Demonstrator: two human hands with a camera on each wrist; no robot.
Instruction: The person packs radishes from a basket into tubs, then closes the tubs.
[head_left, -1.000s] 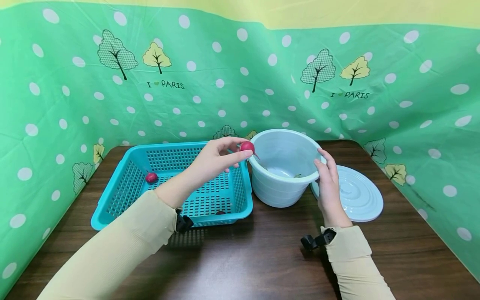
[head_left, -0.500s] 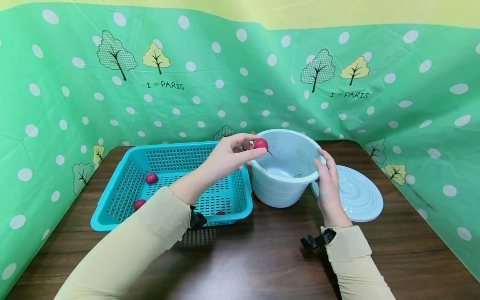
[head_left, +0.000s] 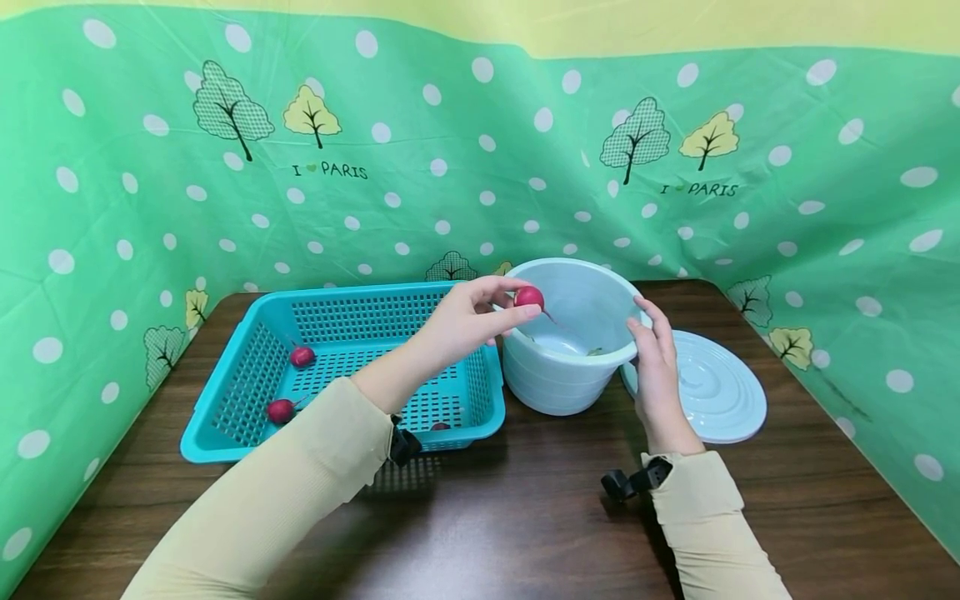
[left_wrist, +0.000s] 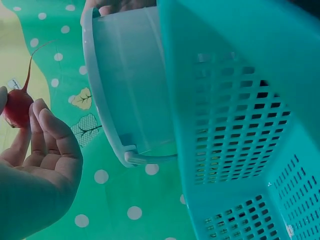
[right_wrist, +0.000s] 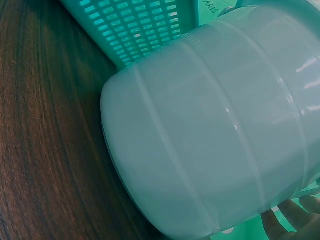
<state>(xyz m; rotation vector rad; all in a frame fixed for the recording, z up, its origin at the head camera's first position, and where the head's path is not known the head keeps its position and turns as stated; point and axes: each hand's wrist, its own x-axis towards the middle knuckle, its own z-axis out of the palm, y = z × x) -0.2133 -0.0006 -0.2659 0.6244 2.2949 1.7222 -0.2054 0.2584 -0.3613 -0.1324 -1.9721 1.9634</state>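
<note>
Currently, as seen from where I stand, the person has both hands occupied around a pale blue bucket (head_left: 558, 390), taken here as the reference for position. Left hand (head_left: 467, 321): narrow, pinching one red radish (head_left: 528, 299) between thumb and fingertips, at the bucket's left side. The radish sits above the rim, apart from it, its thin root trailing toward the opening. Right hand (head_left: 658, 367): holding the bucket by the right side of its rim, fingers and thumb bent at the edge. Inside the bucket, small greenish bits (head_left: 596, 352) lie low; what they are cannot be told. To the left of the bucket, just beside it, a turquoise perforated basket (head_left: 360, 293) contains a rear radish (head_left: 302, 357) and a nearer radish (head_left: 281, 411), both toward the end away from the bucket; a dark red object (head_left: 441, 426) shows partly behind its front wall, too hidden to identify. Just right of the bucket, a pale blue round lid (head_left: 723, 387) lies flat, partly covered by the right hand. All three vessel parts rest on a dark wood-grain table (head_left: 525, 517). Behind the bucket hangs a green cloth (head_left: 487, 171) with white dots and printed trees.
</note>
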